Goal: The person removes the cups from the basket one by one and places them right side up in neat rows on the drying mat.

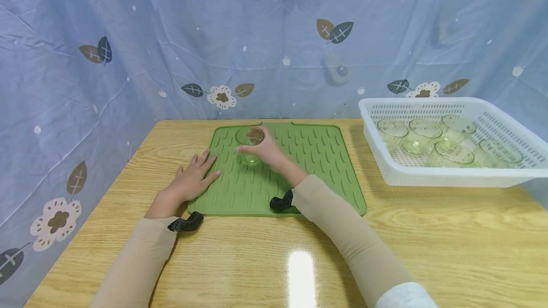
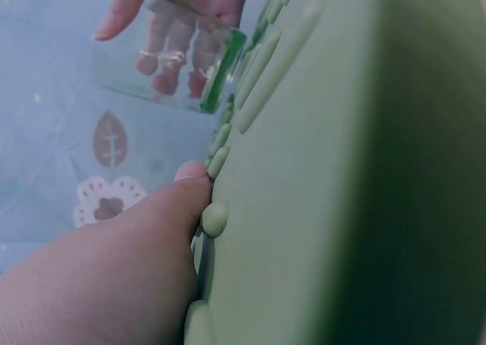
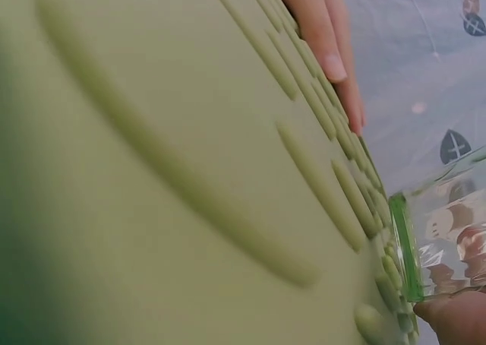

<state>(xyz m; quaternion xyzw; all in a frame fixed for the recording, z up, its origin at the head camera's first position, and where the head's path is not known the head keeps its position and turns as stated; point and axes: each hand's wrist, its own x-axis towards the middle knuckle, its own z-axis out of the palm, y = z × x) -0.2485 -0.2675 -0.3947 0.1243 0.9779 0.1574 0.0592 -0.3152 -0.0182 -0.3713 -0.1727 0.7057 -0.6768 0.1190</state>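
Observation:
A clear, green-tinted drinking glass (image 1: 249, 158) is upright at the left part of a ridged green drying mat (image 1: 299, 170). My right hand (image 1: 266, 149) grips its side, thumb toward the front and fingers round the back. In the left wrist view, the glass (image 2: 163, 60) has its thick green base close over the mat's ridges, with fingers showing through the wall. My left hand (image 1: 192, 177) lies with spread fingers on the mat's left edge. In the right wrist view, the base of the glass (image 3: 408, 246) sits near the ridges too.
A white plastic basket (image 1: 428, 177) at the right holds several similar glasses (image 1: 424, 129). The wooden table (image 1: 239, 260) carries mat and basket. Behind hangs a blue patterned curtain (image 1: 274, 27). Black wrist devices (image 1: 281, 202) sit at both sleeves.

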